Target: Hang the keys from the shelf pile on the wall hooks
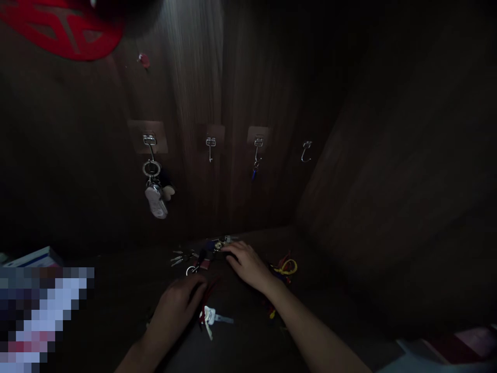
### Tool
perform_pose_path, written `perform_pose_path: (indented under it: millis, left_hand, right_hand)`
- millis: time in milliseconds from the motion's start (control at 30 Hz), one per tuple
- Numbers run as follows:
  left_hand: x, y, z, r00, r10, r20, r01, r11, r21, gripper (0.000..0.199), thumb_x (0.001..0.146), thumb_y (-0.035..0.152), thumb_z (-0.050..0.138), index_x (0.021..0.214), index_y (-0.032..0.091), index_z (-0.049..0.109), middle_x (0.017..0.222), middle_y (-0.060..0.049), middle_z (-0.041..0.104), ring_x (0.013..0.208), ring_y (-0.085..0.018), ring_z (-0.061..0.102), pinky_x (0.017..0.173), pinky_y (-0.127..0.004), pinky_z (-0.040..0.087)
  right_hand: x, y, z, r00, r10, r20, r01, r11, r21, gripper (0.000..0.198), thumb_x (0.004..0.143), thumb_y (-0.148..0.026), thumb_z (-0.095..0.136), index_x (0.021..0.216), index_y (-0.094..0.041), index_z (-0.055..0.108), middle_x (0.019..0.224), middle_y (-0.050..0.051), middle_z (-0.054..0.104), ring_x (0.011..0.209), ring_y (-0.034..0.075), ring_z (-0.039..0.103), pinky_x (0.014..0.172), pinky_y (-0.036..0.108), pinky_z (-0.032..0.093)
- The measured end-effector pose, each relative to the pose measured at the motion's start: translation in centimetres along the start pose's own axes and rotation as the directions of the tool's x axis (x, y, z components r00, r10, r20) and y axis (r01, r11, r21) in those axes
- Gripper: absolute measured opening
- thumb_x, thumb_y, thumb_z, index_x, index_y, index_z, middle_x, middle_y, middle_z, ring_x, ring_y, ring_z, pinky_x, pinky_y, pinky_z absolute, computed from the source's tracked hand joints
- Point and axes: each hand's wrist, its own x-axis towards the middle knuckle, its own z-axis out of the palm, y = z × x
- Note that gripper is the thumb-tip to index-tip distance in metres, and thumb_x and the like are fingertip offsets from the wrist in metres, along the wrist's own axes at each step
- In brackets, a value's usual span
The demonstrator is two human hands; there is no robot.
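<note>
On the dark wooden shelf [318, 295], my left hand [176, 300] is low, its fingers curled and their tips mostly hidden. A metal key ring [191, 270] lies just beyond its knuckles. By its thumb is a dim red cord, and below that a bunch of keys [209, 315] with a white head. My right hand [248, 263] reaches toward the back, fingers stretched out and slightly bent. Its fingertips are at a cluster of keys [218, 246] with a dark blue piece. More loose keys [177, 257] lie left of it.
Several metal hooks line the wooden back wall; the left hook [149, 140] carries a bunch with a pale fob [156, 201]. A small blue tag [254, 174] hangs from another hook [258, 142]. A yellow cord [288, 267] lies right of my right hand. Boxes [34, 257] stand left.
</note>
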Motion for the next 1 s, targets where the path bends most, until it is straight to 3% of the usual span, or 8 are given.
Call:
perform_pose_path:
  millis: [167,300,600,833,1000]
  left_hand:
    - [0.0,0.2,0.0,1.000,0.011,0.008,-0.011,0.999,0.039,0.022,0.087,0.028,0.042,0.086,0.026,0.064,0.085,0.001,0.073,0.079,-0.019,0.068,0.072,-0.028,0.050]
    - [0.0,0.0,0.2,1.000,0.026,-0.016,-0.025,0.998,0.053,0.021,0.086,0.026,0.044,0.083,0.025,0.065,0.084,0.000,0.073,0.078,-0.019,0.068,0.071,-0.028,0.050]
    - [-0.1,0.0,0.1,0.999,0.031,-0.005,-0.031,0.999,0.013,0.020,0.087,0.025,0.045,0.089,0.027,0.065,0.090,0.000,0.073,0.083,-0.020,0.068,0.076,-0.030,0.051]
    - [0.1,-0.8,0.6,0.986,0.122,-0.114,-0.122,0.992,0.006,0.027,0.085,0.018,0.049,0.108,0.026,0.059,0.107,-0.004,0.065,0.102,-0.020,0.060,0.088,-0.034,0.049]
    - [0.3,-0.9,0.4,0.991,0.130,-0.023,-0.128,0.988,0.087,0.020,0.084,0.015,0.051,0.094,0.026,0.063,0.097,-0.002,0.067,0.092,-0.020,0.062,0.083,-0.035,0.051]
  right_hand:
    - [-0.2,-0.7,0.6,0.997,-0.068,0.042,0.075,0.975,-0.208,0.038,0.089,-0.026,0.051,0.127,-0.031,0.050,0.124,0.006,0.054,0.116,0.023,0.044,0.096,0.043,0.035]
    - [0.5,-1.1,1.5,0.999,-0.038,-0.023,0.031,0.967,-0.253,0.029,0.090,-0.032,0.049,0.117,-0.029,0.058,0.120,0.007,0.055,0.111,0.024,0.046,0.092,0.043,0.037]
    - [0.2,-1.9,1.5,0.985,-0.150,0.087,0.165,0.967,-0.197,0.023,0.087,-0.027,0.055,0.109,-0.031,0.063,0.119,0.003,0.056,0.113,0.023,0.044,0.096,0.041,0.033]
    - [-0.8,-2.0,0.6,0.936,-0.245,0.252,0.269,0.961,-0.064,0.033,0.088,-0.015,0.051,0.110,-0.036,0.063,0.116,0.000,0.057,0.111,0.019,0.047,0.095,0.038,0.034]
    - [-0.6,-1.8,0.9,0.932,-0.258,0.254,0.268,0.963,-0.005,0.028,0.087,-0.012,0.052,0.104,-0.030,0.064,0.104,0.000,0.063,0.101,0.016,0.053,0.090,0.033,0.037]
